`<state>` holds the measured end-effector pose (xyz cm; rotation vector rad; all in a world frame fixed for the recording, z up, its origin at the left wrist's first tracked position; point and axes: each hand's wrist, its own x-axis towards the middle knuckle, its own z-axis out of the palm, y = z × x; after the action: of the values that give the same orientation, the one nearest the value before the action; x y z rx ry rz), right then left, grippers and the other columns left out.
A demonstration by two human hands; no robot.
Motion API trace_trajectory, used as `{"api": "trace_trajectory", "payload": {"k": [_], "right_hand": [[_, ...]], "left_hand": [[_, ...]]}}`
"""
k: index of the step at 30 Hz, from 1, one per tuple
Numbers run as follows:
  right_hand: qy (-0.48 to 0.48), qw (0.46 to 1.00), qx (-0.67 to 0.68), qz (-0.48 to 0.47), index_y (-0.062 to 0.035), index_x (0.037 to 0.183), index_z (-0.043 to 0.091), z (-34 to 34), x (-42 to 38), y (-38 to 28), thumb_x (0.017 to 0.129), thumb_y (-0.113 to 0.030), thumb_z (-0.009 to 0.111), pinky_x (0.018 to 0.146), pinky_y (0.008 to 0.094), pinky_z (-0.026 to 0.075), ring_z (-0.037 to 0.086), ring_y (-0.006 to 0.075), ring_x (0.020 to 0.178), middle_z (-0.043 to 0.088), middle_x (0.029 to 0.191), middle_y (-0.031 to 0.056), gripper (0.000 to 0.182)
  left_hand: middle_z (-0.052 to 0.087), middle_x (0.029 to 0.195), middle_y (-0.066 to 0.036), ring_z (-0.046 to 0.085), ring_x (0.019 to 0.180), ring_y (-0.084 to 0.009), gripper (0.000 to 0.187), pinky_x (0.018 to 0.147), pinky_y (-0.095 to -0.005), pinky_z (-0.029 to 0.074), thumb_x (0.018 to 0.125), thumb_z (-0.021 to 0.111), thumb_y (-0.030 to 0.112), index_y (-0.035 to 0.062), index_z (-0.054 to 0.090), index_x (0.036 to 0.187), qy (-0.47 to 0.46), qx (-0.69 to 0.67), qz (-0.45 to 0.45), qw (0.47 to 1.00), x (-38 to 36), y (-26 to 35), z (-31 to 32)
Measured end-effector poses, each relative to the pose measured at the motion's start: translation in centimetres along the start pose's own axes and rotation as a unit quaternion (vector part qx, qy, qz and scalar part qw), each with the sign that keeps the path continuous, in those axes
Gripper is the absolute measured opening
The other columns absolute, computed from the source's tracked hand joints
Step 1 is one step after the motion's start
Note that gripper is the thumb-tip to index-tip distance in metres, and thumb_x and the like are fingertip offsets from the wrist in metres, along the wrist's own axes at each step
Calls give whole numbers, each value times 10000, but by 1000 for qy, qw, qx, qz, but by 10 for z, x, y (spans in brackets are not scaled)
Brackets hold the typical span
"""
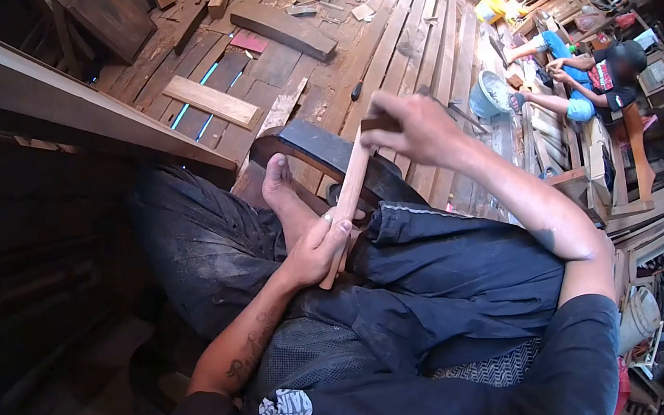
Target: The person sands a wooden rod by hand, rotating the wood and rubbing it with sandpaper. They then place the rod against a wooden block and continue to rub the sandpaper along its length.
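Note:
My left hand point(320, 250) is wrapped around the lower part of a narrow pale wooden strip point(354, 174), which slants up and away over my lap. At the strip's far end, my right hand point(416, 128) is bent with thumb and fingers closed around a small dark brown piece point(380, 125). That piece lies against the strip; its kind is hard to make out. Beneath the strip sits a dark curved wooden form point(319, 147), partly hidden by my hands and legs. My bare foot point(281, 182) rests beside it.
A long beam point(85, 107) runs along the left. Loose boards, including a pale plank point(213, 101) and a thick timber point(284, 32), lie on the slatted floor. To the right are a white bucket point(491, 93) and another person point(588, 79) seated among stacked wood.

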<state>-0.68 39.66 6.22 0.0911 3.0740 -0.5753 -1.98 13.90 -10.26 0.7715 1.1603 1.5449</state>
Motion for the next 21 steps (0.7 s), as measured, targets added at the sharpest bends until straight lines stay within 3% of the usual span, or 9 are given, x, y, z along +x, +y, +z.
{"api": "trace_trajectory", "payload": {"k": [1,3,6,8,12,13,17,20,21], "right_hand": [[-3,997,-63,32,-43,991,604,-5,2,-2,942,-395,781,740,440,588,776,308,832,766,895,170,397],[-20,999,-39,5,-36,967,604,-3,-4,-9,934,-394,788,725,437,583,773,308,825,760,877,173,405],[-14,999,-42,13,-21,963,609,1,-6,-12,915,-394,805,726,440,580,764,336,819,749,866,190,424],[-11,998,-18,64,-13,981,612,-7,4,-8,909,-395,810,740,450,578,758,361,832,743,873,206,437],[-2,1000,-15,-17,-2,1001,632,2,-6,-5,902,-371,820,739,454,571,756,365,839,745,865,202,426],[-28,999,-15,6,-3,1011,635,1,-4,-5,903,-362,820,759,453,567,755,371,868,751,889,204,418],[17,996,-1,87,-3,1021,637,-7,2,-7,903,-376,820,789,455,570,763,357,897,756,913,209,432],[-8,1000,-19,18,-1,1020,645,0,-4,-8,907,-371,819,769,450,577,769,343,879,761,911,205,424],[-37,998,-13,43,2,1028,644,-4,-1,-9,907,-359,820,775,447,578,769,345,886,763,931,208,418]], "left_hand": [[619,1027,-29,585,866,-103,459,788,-256,487,1150,390,311,-3,499,1466,8,-3,7,1000,-1,-4,1],[591,929,-3,564,784,-96,430,717,-264,486,1144,409,294,1,522,1438,23,-10,26,999,2,-6,4],[587,918,-4,563,779,-93,429,713,-264,485,1144,410,295,1,521,1436,23,-5,39,999,1,-1,6],[595,926,-7,571,790,-95,429,724,-261,487,1143,411,294,1,523,1436,17,-4,19,1000,-1,4,4],[609,945,-13,586,820,-97,430,751,-254,492,1142,414,293,-3,525,1435,16,-2,-4,1000,-2,8,4],[611,946,-13,588,824,-97,432,753,-254,493,1142,415,294,-4,525,1434,17,-3,7,1000,-1,4,4],[615,967,-16,591,847,-99,438,769,-255,492,1142,417,300,-8,524,1435,24,-1,32,999,0,-1,5],[615,1002,-20,586,879,-100,440,793,-256,488,1143,420,305,-7,525,1436,15,-11,14,1000,-1,9,6],[614,1015,-22,583,891,-100,440,803,-256,486,1144,421,306,-6,526,1435,8,-15,1,1000,-2,11,4]]}}
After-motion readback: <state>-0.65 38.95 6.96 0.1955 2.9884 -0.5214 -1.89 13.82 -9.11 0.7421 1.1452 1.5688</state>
